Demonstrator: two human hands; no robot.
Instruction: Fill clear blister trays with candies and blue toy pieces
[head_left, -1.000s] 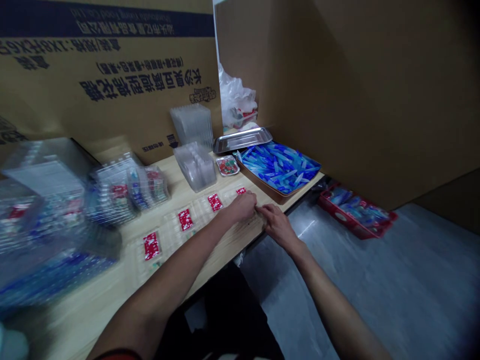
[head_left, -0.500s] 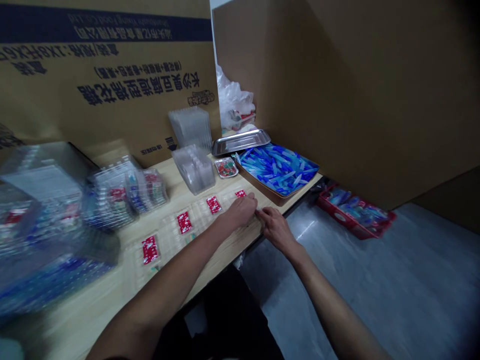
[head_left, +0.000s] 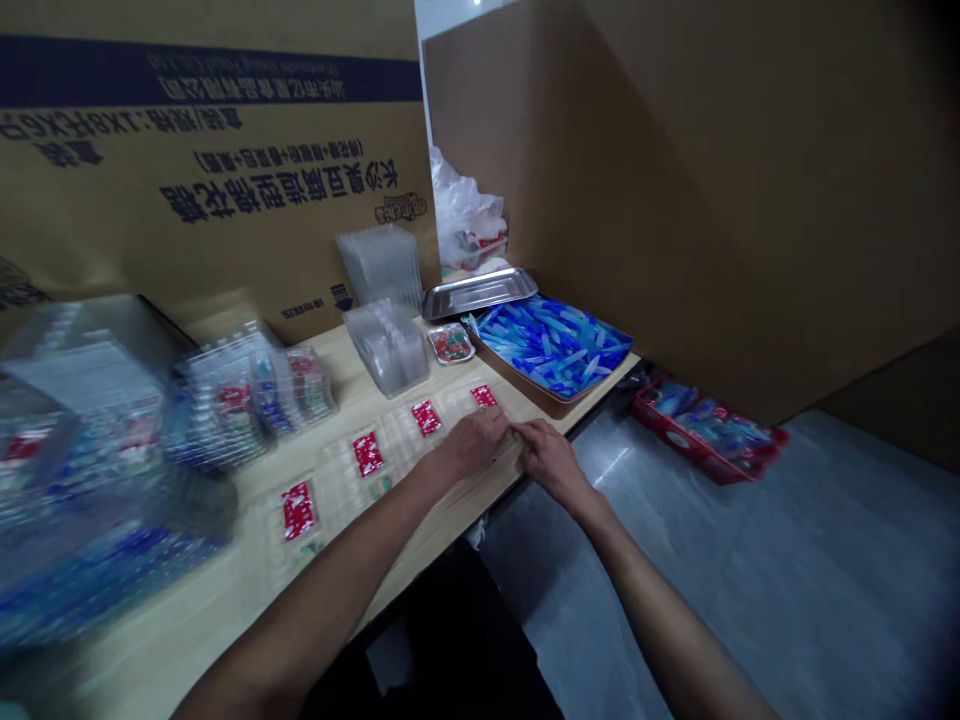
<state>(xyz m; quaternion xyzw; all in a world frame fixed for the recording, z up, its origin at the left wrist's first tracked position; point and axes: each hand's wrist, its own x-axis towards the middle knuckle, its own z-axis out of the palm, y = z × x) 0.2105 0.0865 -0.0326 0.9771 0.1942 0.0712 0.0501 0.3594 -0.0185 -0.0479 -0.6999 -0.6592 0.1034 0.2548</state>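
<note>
My left hand (head_left: 480, 440) is closed over the near edge of the rightmost clear plastic tray, just below its red packet (head_left: 484, 397). Close beside it, almost touching its fingertips, my right hand (head_left: 551, 462) has thumb and finger pinched together at the table's front edge. Whatever lies in either hand's fingers is too small or hidden to make out. Leftward runs a row of clear trays (head_left: 262, 515), each bearing a red packet such as this one (head_left: 298, 510). Small greenish pieces (head_left: 381, 487) show in some of them.
A shallow box of blue sticks (head_left: 555, 345) stands behind my hands, with a metal tray (head_left: 480, 291) at its back. A foil dish (head_left: 451, 344) and stacked clear trays (head_left: 386, 345) are beside it. Filled packs (head_left: 225, 400) crowd the left. A red basket (head_left: 705, 435) is right, below table height.
My left hand has drawn slightly down and left, uncovering more of the rightmost red packet. My right hand stays close to it, fingers still pinched.
</note>
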